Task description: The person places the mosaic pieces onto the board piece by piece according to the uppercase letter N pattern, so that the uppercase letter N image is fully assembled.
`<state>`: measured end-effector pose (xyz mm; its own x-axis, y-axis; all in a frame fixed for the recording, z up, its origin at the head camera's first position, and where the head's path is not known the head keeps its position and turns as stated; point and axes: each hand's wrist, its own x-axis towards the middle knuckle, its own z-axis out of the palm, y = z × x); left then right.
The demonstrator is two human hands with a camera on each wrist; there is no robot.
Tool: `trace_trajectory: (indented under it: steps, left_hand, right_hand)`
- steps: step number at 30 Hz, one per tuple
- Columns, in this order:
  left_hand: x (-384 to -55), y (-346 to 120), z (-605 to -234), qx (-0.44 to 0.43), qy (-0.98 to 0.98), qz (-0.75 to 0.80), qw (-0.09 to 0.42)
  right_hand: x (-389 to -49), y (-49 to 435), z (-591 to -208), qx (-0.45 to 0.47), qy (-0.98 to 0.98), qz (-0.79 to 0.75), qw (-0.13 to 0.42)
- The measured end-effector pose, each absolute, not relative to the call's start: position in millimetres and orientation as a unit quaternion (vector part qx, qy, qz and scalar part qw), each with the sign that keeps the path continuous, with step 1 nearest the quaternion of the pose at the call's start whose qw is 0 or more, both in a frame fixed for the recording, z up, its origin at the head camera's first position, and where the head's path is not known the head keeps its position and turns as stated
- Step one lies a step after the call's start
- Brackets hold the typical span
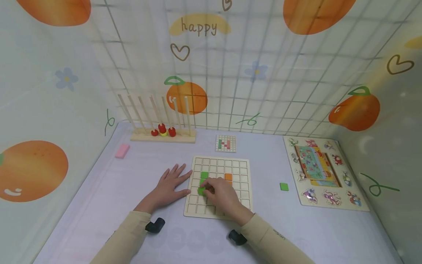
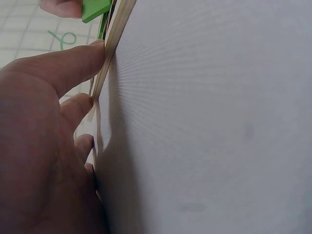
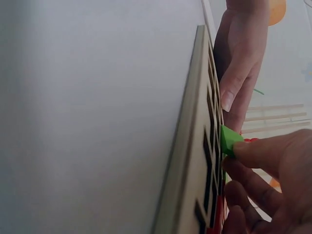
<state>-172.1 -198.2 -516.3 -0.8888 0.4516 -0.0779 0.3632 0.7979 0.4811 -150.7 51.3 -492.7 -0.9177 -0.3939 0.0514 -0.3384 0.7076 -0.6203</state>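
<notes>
A wooden grid board (image 1: 238,165) lies on the table in front of me. My right hand (image 1: 221,193) pinches a green square tile (image 3: 228,141) between thumb and fingers, tilted at the left part of the board. Just behind it, a green tile (image 1: 204,175) sits in the grid, with more green below it, partly hidden by the fingers. An orange tile (image 1: 228,176) lies farther right, and red pieces (image 3: 217,212) show in the right wrist view. With fingers spread, my left hand (image 1: 169,187) rests on the table, its thumb and index finger touching the board's left edge.
Behind the board lies a small pattern card (image 1: 225,143). A pegged bead stand (image 1: 163,139) is at the back left, near a pink block (image 1: 122,151). To the right are a loose green tile (image 1: 284,187) and a picture puzzle board (image 1: 324,203).
</notes>
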Motion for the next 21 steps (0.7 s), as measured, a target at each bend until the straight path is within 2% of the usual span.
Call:
trace_trajectory:
  steps: [21]
  left_hand:
    - [-171.2,-197.3,-515.3,0.212,0.945,0.229,0.094]
  right_hand:
    - [-149.4,62.7,-493.2,-0.187,0.923,-0.334,0.029]
